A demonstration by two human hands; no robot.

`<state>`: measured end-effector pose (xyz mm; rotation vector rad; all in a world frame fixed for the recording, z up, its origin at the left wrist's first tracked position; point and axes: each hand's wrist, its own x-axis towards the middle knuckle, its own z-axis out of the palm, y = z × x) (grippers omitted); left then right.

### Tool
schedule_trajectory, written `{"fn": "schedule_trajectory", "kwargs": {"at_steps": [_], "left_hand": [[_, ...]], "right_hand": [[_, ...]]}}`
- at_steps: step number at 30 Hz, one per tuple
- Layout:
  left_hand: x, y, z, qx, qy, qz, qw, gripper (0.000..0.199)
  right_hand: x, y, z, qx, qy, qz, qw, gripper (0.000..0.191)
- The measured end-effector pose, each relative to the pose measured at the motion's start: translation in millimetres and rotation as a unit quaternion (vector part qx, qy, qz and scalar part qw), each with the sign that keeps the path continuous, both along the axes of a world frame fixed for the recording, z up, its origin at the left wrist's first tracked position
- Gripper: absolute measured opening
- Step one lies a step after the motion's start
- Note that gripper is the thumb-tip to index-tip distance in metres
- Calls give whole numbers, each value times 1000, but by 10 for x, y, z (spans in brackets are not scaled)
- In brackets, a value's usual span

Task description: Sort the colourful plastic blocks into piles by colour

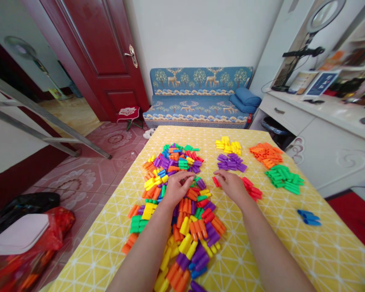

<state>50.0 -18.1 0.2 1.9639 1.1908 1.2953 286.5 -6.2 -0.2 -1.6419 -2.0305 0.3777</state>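
Note:
A long heap of mixed bullet-shaped plastic blocks (185, 207) in several colours covers the left-middle of the table. Over its middle hovers my left hand (178, 187), thumb a little apart from the curved fingers, with nothing visible between them. Green and purple blocks lie just beyond its fingertips. My right hand (231, 185) is closed, palm down, with a red block (215, 181) showing at its thumb and fingertips. Beside it, partly covered by the hand, is a pile of red blocks (253, 189). Purple blocks (231, 162) lie just beyond the right hand.
Single-colour piles of yellow (228, 145), orange (266, 155), green (284, 178) and blue blocks (309, 217) lie on the right of the yellow tablecloth (276, 235). A blue sofa (188, 107) stands past the far edge, a white cabinet (337, 138) at right, bags (61, 227) at left.

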Motion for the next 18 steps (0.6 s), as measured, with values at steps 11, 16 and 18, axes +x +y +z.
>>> {"fn": "schedule_trajectory", "kwargs": {"at_steps": [11, 16, 18], "left_hand": [[-3, 5, -8, 3, 5, 6, 1000, 20], [-9, 10, -16, 2, 8, 5, 1000, 19], [-8, 7, -16, 2, 8, 5, 1000, 18]], "right_hand": [[314, 65, -101, 62, -112, -122, 984, 19], [-6, 13, -81, 78, 21, 7, 997, 19], [-206, -19, -119, 46, 75, 41, 995, 21]]}}
